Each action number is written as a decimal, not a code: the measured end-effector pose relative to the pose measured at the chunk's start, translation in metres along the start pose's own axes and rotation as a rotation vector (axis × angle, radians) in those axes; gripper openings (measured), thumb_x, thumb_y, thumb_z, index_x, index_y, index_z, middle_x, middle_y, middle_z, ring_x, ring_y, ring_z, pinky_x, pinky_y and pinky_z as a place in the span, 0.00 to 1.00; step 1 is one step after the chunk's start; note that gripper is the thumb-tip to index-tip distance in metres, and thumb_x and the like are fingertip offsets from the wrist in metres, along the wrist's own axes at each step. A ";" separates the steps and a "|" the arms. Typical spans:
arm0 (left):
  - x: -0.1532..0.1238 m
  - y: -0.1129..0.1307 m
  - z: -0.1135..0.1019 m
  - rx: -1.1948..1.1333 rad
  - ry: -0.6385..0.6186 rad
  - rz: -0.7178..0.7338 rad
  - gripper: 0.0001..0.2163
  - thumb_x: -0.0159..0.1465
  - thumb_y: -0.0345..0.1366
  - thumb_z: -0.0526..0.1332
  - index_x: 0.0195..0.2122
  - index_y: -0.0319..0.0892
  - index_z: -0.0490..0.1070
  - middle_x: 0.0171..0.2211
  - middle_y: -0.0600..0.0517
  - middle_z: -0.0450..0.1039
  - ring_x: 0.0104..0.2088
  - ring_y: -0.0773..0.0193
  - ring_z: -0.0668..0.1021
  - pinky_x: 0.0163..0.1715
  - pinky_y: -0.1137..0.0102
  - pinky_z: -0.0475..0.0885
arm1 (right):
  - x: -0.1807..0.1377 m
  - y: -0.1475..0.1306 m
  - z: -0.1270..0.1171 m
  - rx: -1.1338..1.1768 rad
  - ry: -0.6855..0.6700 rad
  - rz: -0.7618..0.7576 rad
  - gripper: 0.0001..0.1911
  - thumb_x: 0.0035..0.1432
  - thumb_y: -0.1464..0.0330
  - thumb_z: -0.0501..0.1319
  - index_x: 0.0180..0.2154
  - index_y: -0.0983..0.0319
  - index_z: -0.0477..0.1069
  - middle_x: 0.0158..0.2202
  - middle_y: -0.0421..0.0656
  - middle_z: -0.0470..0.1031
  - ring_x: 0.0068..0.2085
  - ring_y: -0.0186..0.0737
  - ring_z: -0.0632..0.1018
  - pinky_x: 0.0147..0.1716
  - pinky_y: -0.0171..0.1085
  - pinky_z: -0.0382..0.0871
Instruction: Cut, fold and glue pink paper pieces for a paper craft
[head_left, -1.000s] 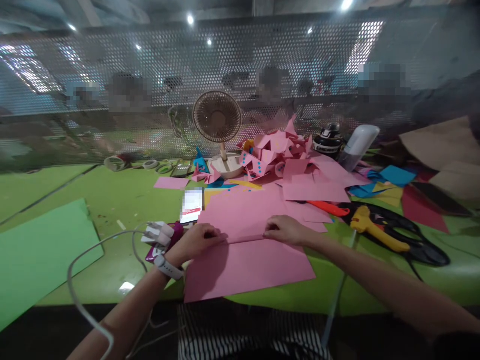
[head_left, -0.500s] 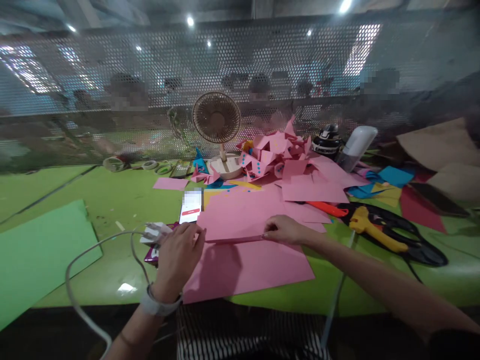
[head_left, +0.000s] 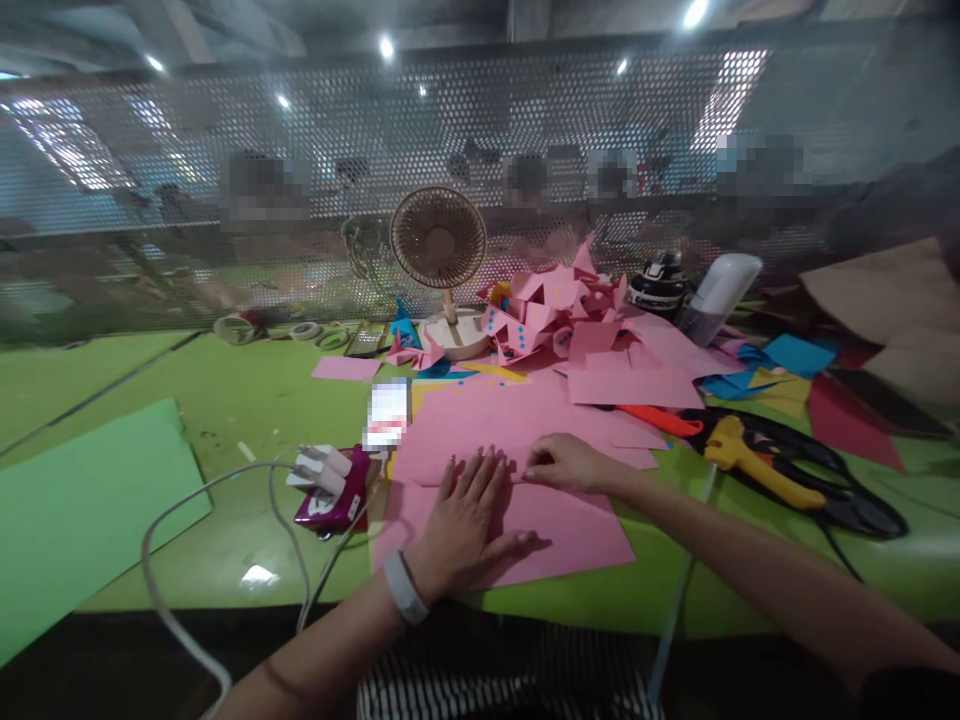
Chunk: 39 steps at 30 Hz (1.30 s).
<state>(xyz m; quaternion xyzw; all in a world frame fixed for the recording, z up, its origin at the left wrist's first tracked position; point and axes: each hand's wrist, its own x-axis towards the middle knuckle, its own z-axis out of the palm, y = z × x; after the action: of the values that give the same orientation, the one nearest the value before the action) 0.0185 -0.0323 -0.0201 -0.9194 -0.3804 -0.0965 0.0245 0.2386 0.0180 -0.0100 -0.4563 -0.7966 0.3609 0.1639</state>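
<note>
On the desk (head_left: 240,395), the paper sheet (head_left: 581,530) lies at the front edge. Left of it are the phone (head_left: 388,415) and, nearer, the plug (head_left: 322,470). Behind stands the fan (head_left: 439,240); the folded-paper heap (head_left: 559,300) is at its right. Right of the sheet lies the handled tool (head_left: 769,478).

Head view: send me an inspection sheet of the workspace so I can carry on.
Surface: green table, with small scraps lying on its left part.
Job's things: pink paper in front of the person, an edge or crease running across it.
Clutter: heaped pink paper pieces, phone, white plugs on a purple item, yellow-and-black tool, fan.
Hands: left hand flat on the pink paper, fingers spread; right hand curled at the crossing line, grip unclear.
Cables: pale cable looping from beside the plugs past the table's near edge.
Surroundings: perforated screen behind the table; blurred people beyond.
</note>
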 end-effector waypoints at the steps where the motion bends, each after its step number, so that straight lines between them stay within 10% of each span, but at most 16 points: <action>1: 0.000 0.000 0.000 -0.003 -0.009 -0.001 0.37 0.60 0.59 0.45 0.64 0.45 0.37 0.64 0.48 0.41 0.63 0.53 0.46 0.59 0.54 0.41 | 0.000 -0.001 0.000 0.003 -0.003 -0.001 0.15 0.52 0.58 0.58 0.26 0.64 0.72 0.22 0.39 0.72 0.24 0.32 0.69 0.23 0.30 0.56; 25: 0.005 0.004 -0.005 0.010 0.015 -0.009 0.34 0.61 0.58 0.46 0.63 0.47 0.41 0.63 0.47 0.47 0.62 0.52 0.50 0.58 0.55 0.45 | -0.072 0.045 -0.044 -0.204 0.111 0.226 0.14 0.54 0.58 0.56 0.29 0.62 0.71 0.29 0.43 0.73 0.29 0.37 0.72 0.26 0.33 0.60; 31: 0.004 0.004 -0.004 -0.021 0.030 0.002 0.34 0.60 0.58 0.46 0.63 0.50 0.40 0.63 0.49 0.48 0.62 0.52 0.51 0.58 0.55 0.46 | -0.081 0.008 -0.032 -0.451 0.468 0.108 0.17 0.61 0.59 0.50 0.40 0.62 0.71 0.40 0.48 0.75 0.42 0.44 0.73 0.43 0.44 0.63; 35: 0.004 0.003 -0.003 -0.018 0.031 -0.004 0.34 0.60 0.58 0.46 0.63 0.48 0.41 0.63 0.48 0.47 0.62 0.51 0.50 0.58 0.54 0.45 | -0.073 -0.017 0.007 -0.572 0.214 -0.233 0.31 0.60 0.52 0.48 0.60 0.63 0.54 0.60 0.50 0.57 0.60 0.47 0.58 0.56 0.47 0.52; 39: 0.004 0.003 -0.006 -0.023 0.002 -0.005 0.34 0.60 0.59 0.45 0.64 0.47 0.42 0.63 0.47 0.47 0.62 0.52 0.50 0.58 0.55 0.45 | -0.066 -0.010 0.027 -0.579 0.045 -0.234 0.40 0.58 0.47 0.44 0.63 0.65 0.42 0.64 0.50 0.46 0.64 0.45 0.48 0.61 0.47 0.43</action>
<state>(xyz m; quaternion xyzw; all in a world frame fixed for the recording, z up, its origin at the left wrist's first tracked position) 0.0226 -0.0323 -0.0128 -0.9185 -0.3818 -0.1021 0.0141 0.2510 -0.0527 -0.0167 -0.3973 -0.9096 0.0874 0.0853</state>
